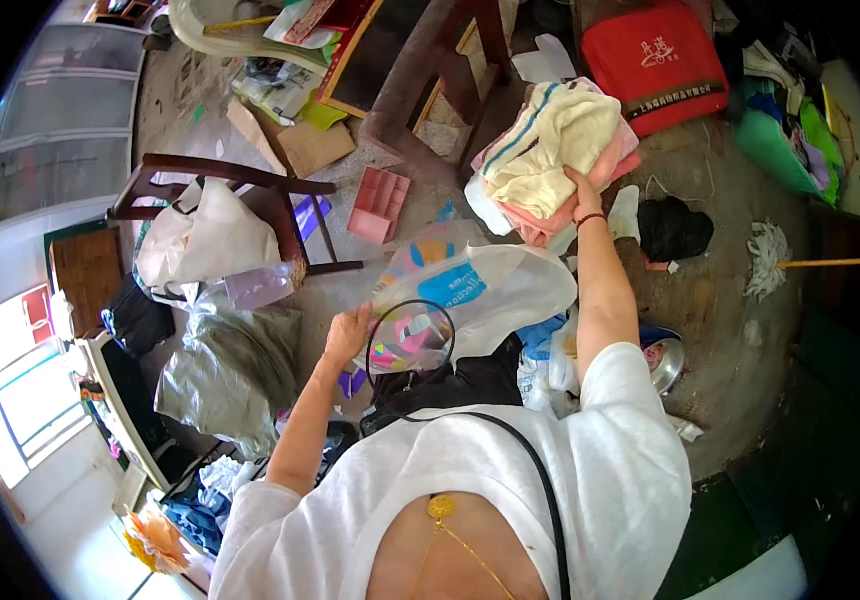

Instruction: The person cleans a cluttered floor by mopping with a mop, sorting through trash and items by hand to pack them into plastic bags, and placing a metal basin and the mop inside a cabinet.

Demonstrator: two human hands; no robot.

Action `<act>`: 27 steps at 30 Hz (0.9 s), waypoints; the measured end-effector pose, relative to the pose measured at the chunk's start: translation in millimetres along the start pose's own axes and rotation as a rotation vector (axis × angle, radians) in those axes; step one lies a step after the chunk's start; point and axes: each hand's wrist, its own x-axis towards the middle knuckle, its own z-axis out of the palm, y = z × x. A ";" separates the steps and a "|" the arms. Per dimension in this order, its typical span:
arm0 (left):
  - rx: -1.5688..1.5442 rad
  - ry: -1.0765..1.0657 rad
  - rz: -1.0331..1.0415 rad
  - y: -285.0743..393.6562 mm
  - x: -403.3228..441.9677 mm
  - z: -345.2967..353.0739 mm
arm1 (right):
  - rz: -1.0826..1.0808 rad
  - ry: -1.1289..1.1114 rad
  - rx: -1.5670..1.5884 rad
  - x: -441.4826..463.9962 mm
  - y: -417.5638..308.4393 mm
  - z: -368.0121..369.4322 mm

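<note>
My left hand (pixel 350 334) is closed at the left edge of a clear printed plastic bag (pixel 495 285). The bag spreads across in front of my body, with blue lettering and coloured patches on it. My right hand (pixel 586 196) reaches out and grips the near right side of a stack of folded towels. On top of the stack is a cream towel (pixel 550 140) with a dark stripe, and pink cloth (pixel 618 160) shows beneath it. The stack lies at the seat of a dark wooden chair (pixel 405 90). Some of my fingers are hidden by the cloth.
A red bag (pixel 655 65) stands beyond the towels. To the left are a pink divided tray (pixel 379 205), a wooden chair (pixel 235 175) with a white bag (pixel 205 235), and a grey plastic sack (pixel 230 365). A mop (pixel 768 260) and black cloth (pixel 675 228) lie right.
</note>
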 end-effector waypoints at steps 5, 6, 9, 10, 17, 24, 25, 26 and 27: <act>-0.079 0.093 0.035 -15.7 -9.4 -3.1 | -0.232 0.107 -0.001 -12.3 -0.7 17.9; -0.081 0.101 0.022 -25.3 -10.3 -4.5 | -0.238 0.121 -0.025 -2.6 -5.4 19.1; -0.109 0.141 0.021 -35.7 -15.8 -20.6 | -0.256 0.084 -0.017 -24.9 -24.3 33.5; -0.094 0.178 0.037 -30.7 -19.6 -27.3 | -0.283 0.023 0.056 -32.3 -32.8 34.5; -0.212 0.238 0.051 -73.2 -14.6 -26.5 | -0.328 -0.460 0.136 -136.0 -81.8 -5.2; -0.357 0.313 0.127 -53.4 -10.1 -14.0 | 0.157 -0.742 0.411 -272.6 -14.4 -30.2; -0.360 0.303 0.168 -50.1 -8.7 -11.9 | 0.190 -0.758 0.363 -276.1 8.1 -28.3; -0.365 0.312 0.162 -47.0 -4.8 -8.6 | 0.220 -0.771 0.303 -276.6 30.5 -23.6; -0.363 0.309 0.181 -43.6 0.3 -5.2 | 0.252 -0.785 0.246 -275.6 52.1 -19.3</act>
